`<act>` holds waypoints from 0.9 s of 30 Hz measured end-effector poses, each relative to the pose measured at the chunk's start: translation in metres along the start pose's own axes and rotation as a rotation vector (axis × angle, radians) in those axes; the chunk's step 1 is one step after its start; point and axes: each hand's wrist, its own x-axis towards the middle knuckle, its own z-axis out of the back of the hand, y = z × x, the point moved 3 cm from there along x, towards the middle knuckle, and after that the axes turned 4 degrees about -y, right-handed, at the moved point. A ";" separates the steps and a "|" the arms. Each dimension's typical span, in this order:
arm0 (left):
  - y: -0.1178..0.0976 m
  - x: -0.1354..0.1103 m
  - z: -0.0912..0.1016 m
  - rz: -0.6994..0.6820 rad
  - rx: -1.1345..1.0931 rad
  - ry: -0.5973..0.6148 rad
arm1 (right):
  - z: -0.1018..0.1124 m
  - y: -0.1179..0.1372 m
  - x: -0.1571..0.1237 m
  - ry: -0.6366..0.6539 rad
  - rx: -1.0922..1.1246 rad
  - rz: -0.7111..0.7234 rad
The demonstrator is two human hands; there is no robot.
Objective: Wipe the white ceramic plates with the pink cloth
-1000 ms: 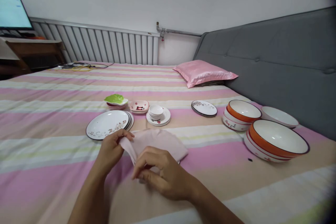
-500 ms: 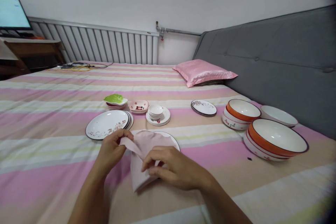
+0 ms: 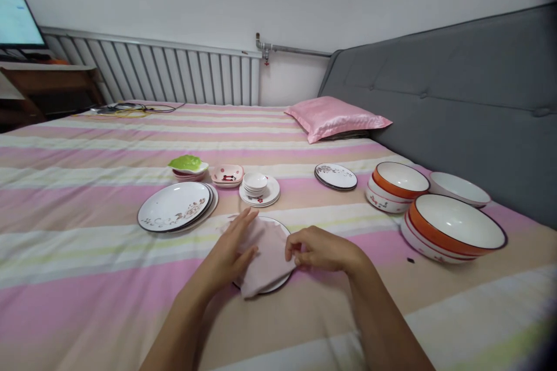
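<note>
A pale pink cloth (image 3: pixel 268 258) lies folded over a round white plate (image 3: pixel 281 225) with a dark rim, covering most of it. Flat fingers of my left hand (image 3: pixel 228 255) rest along the cloth's left side, thumb apart. My right hand (image 3: pixel 324 249) has its fingers curled and pinched at the cloth's right edge, over the plate's rim. Just behind are small white bowls (image 3: pixel 255 181) stacked on small plates (image 3: pixel 273 190). To the left sits a stack of larger floral plates (image 3: pixel 174 206).
Orange-banded bowls (image 3: pixel 456 226) stand stacked at the right, beside smaller bowls (image 3: pixel 400 178) and floral oval plates (image 3: pixel 336 175). A green leaf-shaped dish (image 3: pixel 186 163) and a pink dish (image 3: pixel 227 174) are behind the left plates. A pink pillow (image 3: pixel 335 117) lies by the grey headboard (image 3: pixel 456 69).
The cloth has been lowered and spread over the plate. My left hand has let go of its raised edge and flattened onto it. My right hand has shifted right to the cloth's edge.
</note>
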 end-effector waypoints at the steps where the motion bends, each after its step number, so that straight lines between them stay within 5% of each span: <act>1: 0.001 0.000 0.000 -0.003 0.021 0.010 | 0.000 -0.002 0.001 -0.014 -0.022 -0.009; 9: -0.006 0.003 0.013 0.106 0.053 0.089 | 0.002 -0.004 0.002 -0.079 -0.005 -0.046; 21: -0.005 0.001 0.010 0.158 0.103 0.169 | -0.011 0.002 0.005 -0.072 -0.032 -0.315; 27: -0.003 0.002 0.014 0.137 0.106 0.119 | -0.004 0.008 0.008 -0.202 -0.065 -0.144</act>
